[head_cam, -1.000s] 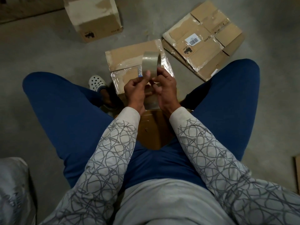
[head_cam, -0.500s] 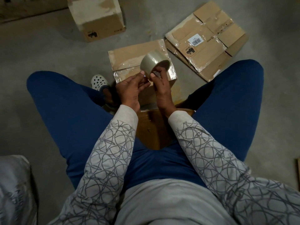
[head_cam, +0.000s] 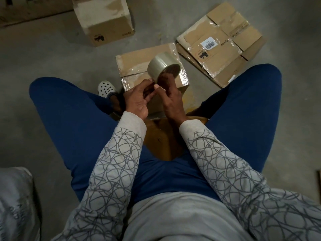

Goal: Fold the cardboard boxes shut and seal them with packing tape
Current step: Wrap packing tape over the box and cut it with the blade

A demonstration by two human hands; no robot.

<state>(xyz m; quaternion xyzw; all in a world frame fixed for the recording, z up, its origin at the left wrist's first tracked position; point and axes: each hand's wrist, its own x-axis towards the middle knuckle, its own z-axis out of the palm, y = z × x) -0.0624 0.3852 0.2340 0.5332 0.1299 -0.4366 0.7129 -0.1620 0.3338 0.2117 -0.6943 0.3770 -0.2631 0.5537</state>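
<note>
Right hand (head_cam: 172,100): tape roll (head_cam: 159,66) gripped above cardboard box (head_cam: 139,58). Left hand (head_cam: 137,100): roll's edge pinched.

This is looking like a warehouse or packing area, not a home: a bare concrete floor (head_cam: 38,60) is carrying everything. A taped cardboard box (head_cam: 104,20) is sitting at its far edge, a second box (head_cam: 139,61) nearer, flattened cartons (head_cam: 225,54) bearing a barcode label (head_cam: 209,44) are lying far right, and a grey bag (head_cam: 15,202) is showing near-left.
</note>
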